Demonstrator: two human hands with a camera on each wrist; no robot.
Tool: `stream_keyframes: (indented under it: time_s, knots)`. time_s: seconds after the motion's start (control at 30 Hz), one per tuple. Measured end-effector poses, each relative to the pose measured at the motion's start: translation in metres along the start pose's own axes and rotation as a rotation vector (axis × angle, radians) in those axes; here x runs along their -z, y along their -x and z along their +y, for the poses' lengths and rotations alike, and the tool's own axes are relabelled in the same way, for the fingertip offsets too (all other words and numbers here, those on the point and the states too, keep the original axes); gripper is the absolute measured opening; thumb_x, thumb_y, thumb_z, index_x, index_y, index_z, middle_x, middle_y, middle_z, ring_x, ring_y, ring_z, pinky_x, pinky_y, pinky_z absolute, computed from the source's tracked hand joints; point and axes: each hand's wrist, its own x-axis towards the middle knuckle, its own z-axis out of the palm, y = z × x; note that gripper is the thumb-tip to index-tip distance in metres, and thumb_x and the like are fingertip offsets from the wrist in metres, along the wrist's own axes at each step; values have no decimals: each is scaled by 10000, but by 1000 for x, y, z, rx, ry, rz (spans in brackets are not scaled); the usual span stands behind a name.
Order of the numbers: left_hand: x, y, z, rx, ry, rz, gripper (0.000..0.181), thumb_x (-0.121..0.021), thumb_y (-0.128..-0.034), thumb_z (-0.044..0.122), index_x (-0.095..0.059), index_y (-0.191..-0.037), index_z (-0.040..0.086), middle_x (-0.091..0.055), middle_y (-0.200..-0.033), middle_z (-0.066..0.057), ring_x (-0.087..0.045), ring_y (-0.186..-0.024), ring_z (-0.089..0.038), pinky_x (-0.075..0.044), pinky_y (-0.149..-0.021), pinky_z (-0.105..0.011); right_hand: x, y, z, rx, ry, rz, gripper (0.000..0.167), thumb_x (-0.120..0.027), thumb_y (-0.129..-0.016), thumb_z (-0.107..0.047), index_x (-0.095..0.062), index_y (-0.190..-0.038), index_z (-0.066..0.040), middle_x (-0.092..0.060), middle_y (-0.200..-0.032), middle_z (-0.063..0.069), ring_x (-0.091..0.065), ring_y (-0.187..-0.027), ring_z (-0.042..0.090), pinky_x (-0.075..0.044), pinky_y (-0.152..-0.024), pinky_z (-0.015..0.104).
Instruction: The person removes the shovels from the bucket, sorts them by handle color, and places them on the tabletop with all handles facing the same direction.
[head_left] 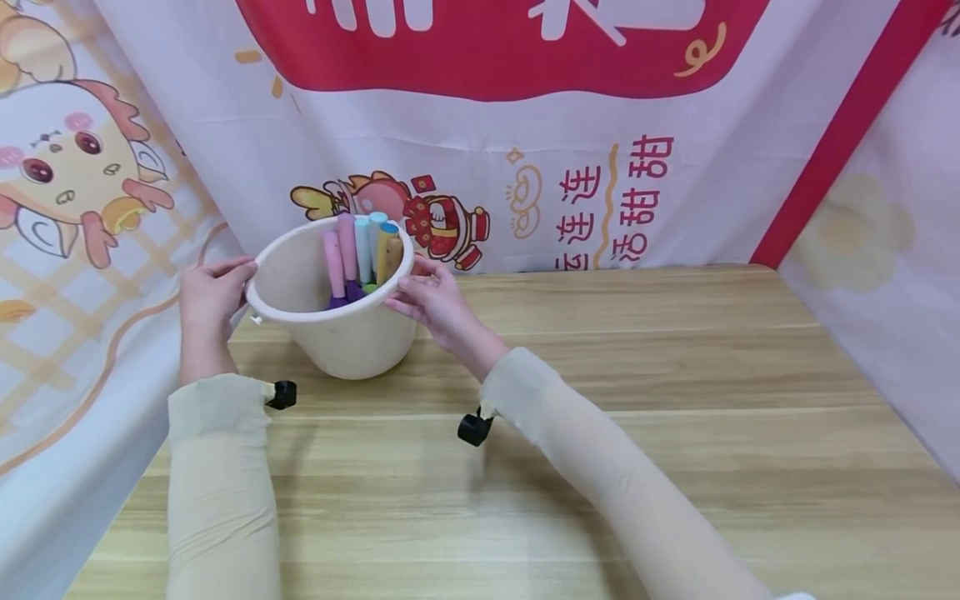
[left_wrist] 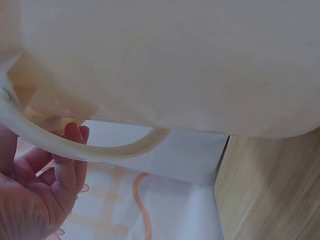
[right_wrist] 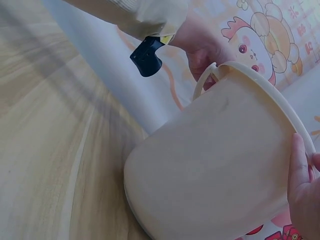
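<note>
A cream plastic bucket (head_left: 352, 342) is at the back left of the wooden table. Inside stand several thick coloured pens that look like markers (head_left: 363, 250), pink, light blue and yellow-brown, with purple parts lower down. My left hand (head_left: 213, 304) grips the rim on the left side. In the left wrist view its fingers are beside the bucket's curved handle (left_wrist: 95, 152). On the opposite side my right hand (head_left: 442, 312) pinches the rim, thumb and fingers around it. Whether the bucket's base touches the table cannot be told.
The wooden table (head_left: 600, 467) runs up to a printed white cloth (head_left: 420, 125) at the back. Another cloth with cartoon figures (head_left: 67, 175) hangs along the left, close to my left hand. A pale cloth (head_left: 862, 242) borders the right side. Small black cameras (head_left: 474, 428) hang at both wrists.
</note>
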Motion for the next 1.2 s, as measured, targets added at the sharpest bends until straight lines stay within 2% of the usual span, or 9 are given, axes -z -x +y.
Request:
stream_keyframes:
  time_s: [0.13,0.4,0.63,0.83,1.0,1.1,1.2]
  knots:
    - [-4,2,1,-8,-9,-2,389,-686,-987,241,-672,-1333,64,-630,-814,193,-635,-719,46,-537,-673,-99,5,0,-1,5,-3,-5,551,-529,-1018,91,-373,-1531,-33,-608,-1003,113,-669,-791,186,-617,-742,274]
    - [-8,2,1,-4,-14,11,412,-694,-982,253,-667,-1352,74,-616,-945,134,-643,-766,33,-539,-719,-98,12,3,-7,-10,-3,-5,526,-535,-1019,85,-416,-1515,-42,-630,-995,123,-683,-788,190,-618,-741,282]
    - [-14,7,1,3,77,19,261,-718,-966,210,-750,-1208,118,-622,-977,98,-652,-769,15,-542,-733,-104,18,5,-9,-9,-8,3,551,-530,-1021,87,-385,-1533,-56,-605,-1022,121,-678,-798,190,-620,-729,282]
    - [-16,11,2,-33,115,5,127,-715,-959,165,-795,-1055,144,-647,-888,117,-641,-738,3,-544,-703,-108,22,7,-13,-25,-19,7,549,-534,-1022,79,-392,-1529,-77,-593,-1051,126,-683,-793,196,-621,-731,288]
    - [-19,13,3,-57,142,-11,110,-704,-950,127,-801,-939,178,-652,-827,113,-616,-681,-5,-535,-651,-109,27,8,-17,-34,1,9,546,-543,-1023,63,-394,-1527,-84,-597,-1089,135,-686,-824,199,-616,-763,288]
    - [-19,14,4,-60,122,-25,117,-700,-951,130,-796,-926,193,-658,-805,120,-614,-667,-5,-531,-640,-111,28,9,-19,-35,18,5,554,-538,-1024,63,-386,-1538,-81,-591,-1120,141,-682,-837,199,-613,-779,286]
    - [-19,15,4,-51,97,-49,103,-698,-959,148,-793,-994,168,-661,-815,122,-619,-690,-8,-531,-645,-113,31,9,-22,-43,28,6,551,-527,-1027,66,-391,-1540,-81,-581,-1158,149,-678,-842,198,-612,-787,284]
